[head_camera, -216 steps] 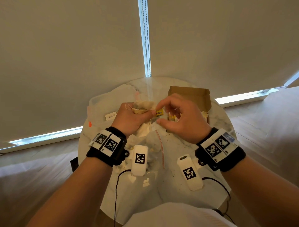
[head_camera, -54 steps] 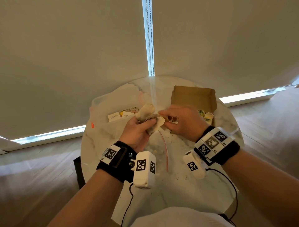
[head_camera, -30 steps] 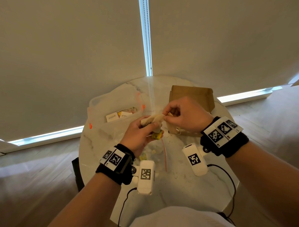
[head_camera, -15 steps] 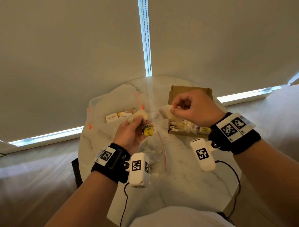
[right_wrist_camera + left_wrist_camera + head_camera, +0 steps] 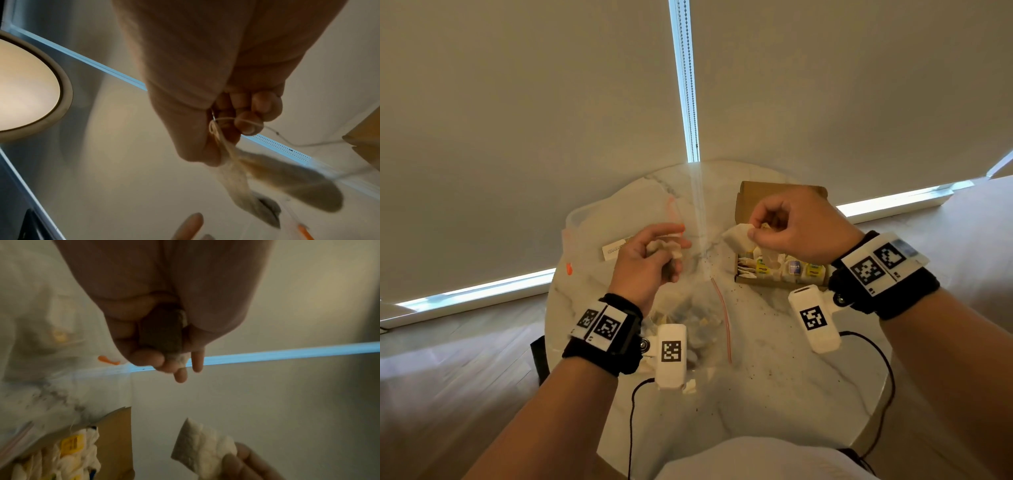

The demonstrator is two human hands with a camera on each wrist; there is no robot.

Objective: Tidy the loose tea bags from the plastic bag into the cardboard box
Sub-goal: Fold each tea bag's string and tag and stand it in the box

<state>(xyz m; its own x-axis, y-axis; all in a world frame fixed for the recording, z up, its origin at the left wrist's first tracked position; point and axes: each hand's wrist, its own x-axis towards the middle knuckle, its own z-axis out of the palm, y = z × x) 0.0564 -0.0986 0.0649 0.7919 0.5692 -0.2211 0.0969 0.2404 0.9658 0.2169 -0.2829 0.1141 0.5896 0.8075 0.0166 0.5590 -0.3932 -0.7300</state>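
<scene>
The open cardboard box (image 5: 744, 197) stands at the table's back right, with several tea bags (image 5: 786, 269) lined up along its near side. Over the box's left end, my right hand (image 5: 755, 229) pinches a white tea bag (image 5: 736, 238) between thumb and fingers; its string (image 5: 226, 120) loops over a finger. My left hand (image 5: 667, 251), to the left and apart, grips another crumpled tea bag (image 5: 662, 247) in its curled fingers. A clear plastic bag (image 5: 690, 320) with a red zip strip lies below my left wrist, with more tea bags inside.
The round marble table (image 5: 774, 394) carries scattered tea crumbs near the box. A second clear bag (image 5: 616, 219) with orange marks lies at the back left, a white packet (image 5: 613, 252) in it. Roller blinds hang close behind the table. Cables trail off the front edge.
My hands, together on joined tea bags a second ago, have pulled apart. Each now holds one bag; the right has moved over the box. The dangling yellow tag no longer shows.
</scene>
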